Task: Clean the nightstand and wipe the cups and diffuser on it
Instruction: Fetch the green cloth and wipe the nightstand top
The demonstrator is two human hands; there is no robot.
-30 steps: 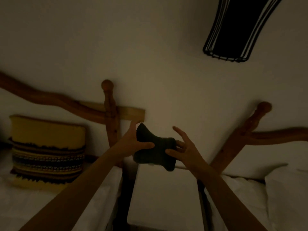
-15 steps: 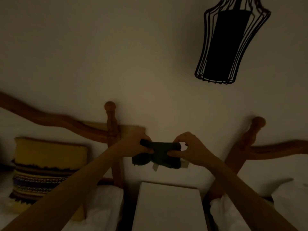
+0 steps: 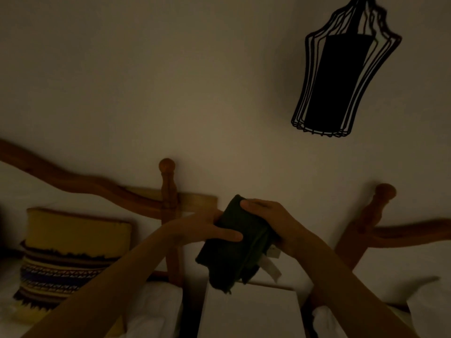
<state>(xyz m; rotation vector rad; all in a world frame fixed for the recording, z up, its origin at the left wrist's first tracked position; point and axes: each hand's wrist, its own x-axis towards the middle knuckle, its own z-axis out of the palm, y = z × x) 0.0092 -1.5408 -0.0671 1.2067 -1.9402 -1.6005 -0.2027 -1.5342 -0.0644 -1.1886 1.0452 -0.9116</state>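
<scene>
Both hands meet above the nightstand's (image 3: 249, 313) back edge, the cloth (image 3: 234, 250) held between them: left hand (image 3: 195, 230) on its left side, right hand (image 3: 273, 223) over its top and right. A bed flanks the nightstand on each side, headboard posts (image 3: 168, 198) against the wall. A cushion (image 3: 70, 252) sits far left; a lamp (image 3: 341, 76) hangs upper right.

2 bare forearms are seen rising from the lower edge of the frame, 1 from the lower left and 1 from the lower right. No sleeve is worn on either. The left hand (image 3: 207, 228) and the right hand (image 3: 275, 223) are uncovered. The light is dim, so finer detail cannot be made out.
</scene>
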